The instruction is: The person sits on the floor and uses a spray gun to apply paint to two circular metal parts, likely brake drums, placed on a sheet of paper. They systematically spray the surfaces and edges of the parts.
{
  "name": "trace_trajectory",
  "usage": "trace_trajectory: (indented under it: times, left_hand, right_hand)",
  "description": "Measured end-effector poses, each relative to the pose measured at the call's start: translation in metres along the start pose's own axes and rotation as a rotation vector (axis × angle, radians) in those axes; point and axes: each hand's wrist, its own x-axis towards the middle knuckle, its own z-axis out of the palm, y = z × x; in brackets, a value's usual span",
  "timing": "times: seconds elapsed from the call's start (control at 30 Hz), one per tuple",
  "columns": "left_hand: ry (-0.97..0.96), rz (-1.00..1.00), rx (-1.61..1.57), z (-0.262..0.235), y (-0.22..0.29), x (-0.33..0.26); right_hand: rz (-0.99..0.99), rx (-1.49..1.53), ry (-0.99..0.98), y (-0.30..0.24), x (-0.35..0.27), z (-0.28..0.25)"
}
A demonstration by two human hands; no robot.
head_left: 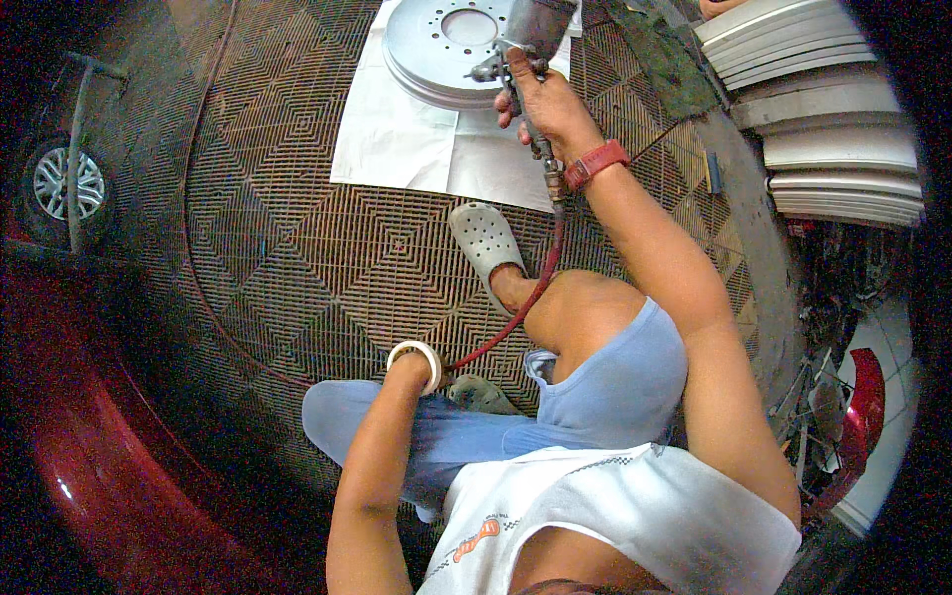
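Observation:
My right hand [557, 109] is wrapped round the handle of a spray gun [540, 28] with a dark grey cup. Just left of the gun a round silver wheel disc [416, 45], with a centre hole and a ring of bolt holes, lies on white paper sheets [382, 144]. From the gun's handle a red air hose [540, 283] curves down to my left hand [439, 377], which appears closed on it by my left knee; its fingers are mostly hidden. A thick white ring [416, 349] circles my left wrist.
Slatted tile flooring [288, 228] surrounds the paper, and the hose [185, 208] trails along its left side. A glossy red car panel [129, 466] fills the lower left, below a wheel [67, 183]. White ridged panels [833, 149] are stacked at right, above a red curved part [865, 407].

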Motion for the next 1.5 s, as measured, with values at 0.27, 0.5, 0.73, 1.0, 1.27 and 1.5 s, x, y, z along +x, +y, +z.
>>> trace_trajectory:
  times: [0.27,0.5,0.73,1.0,1.27,1.5]
  left_hand:
    - [0.228,-0.129,-0.009,-0.071,0.006,-0.051]
    - [0.434,-0.037,-0.139,-0.122,0.018,-0.109]
    - [0.88,0.125,-0.263,-0.14,0.017,-0.117]
    - [1.052,0.139,-0.269,-0.159,0.021,-0.119]
    - [1.033,0.072,-0.221,-0.153,0.027,-0.13]
    - [0.738,0.165,-0.095,-0.158,0.077,-0.097]
  right_hand:
    - [0.058,-0.128,0.145,0.012,0.013,-0.058]
    - [-0.037,-0.232,0.369,0.013,0.035,-0.126]
    - [0.022,-0.315,0.186,0.033,0.01,-0.127]
    - [0.048,-0.172,0.065,0.044,0.013,-0.119]
    - [-0.156,-0.021,0.526,0.061,-0.018,-0.155]
    - [-0.064,-0.273,0.274,-0.009,-0.032,-0.195]
